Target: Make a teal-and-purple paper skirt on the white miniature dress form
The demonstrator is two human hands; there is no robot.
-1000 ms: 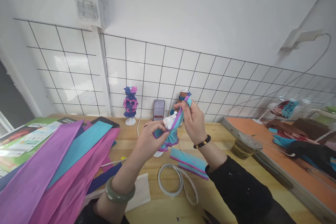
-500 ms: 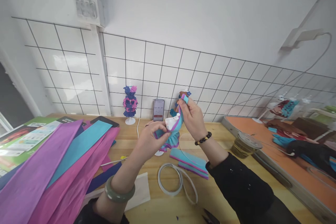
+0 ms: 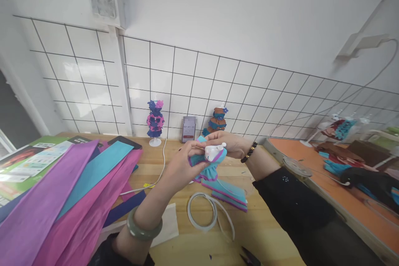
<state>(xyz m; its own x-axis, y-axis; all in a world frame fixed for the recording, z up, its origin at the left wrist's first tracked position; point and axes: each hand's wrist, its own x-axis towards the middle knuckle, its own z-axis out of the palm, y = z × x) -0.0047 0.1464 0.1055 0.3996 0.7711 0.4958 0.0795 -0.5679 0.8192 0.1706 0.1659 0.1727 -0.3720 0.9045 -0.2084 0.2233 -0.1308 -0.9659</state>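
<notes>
A small white dress form (image 3: 214, 152) wears a ruffled turquoise dress with purple edging (image 3: 209, 173). My left hand (image 3: 183, 164) grips it from the left, thumb in front and fingers near its top. Behind the form, my right hand (image 3: 229, 143) has its fingers pinched on the turquoise strip (image 3: 201, 139), close to my left fingertips. The strip passes round the form's upper part. Folded turquoise and purple strips (image 3: 230, 195) lie on the table just below the hands.
Dressed stands (image 3: 155, 120) (image 3: 217, 122) and a phone (image 3: 188, 129) are at the back. Fabric strips (image 3: 71, 178) cover the left. A white coil (image 3: 202, 212), dark scissors (image 3: 249, 256) and a lidded cup (image 3: 296, 167) are nearer. An orange surface (image 3: 327, 183) is at right.
My right hand has moved down and behind the form, bringing the raised strip end round toward my left fingers. The form has shifted slightly right and tilted.
</notes>
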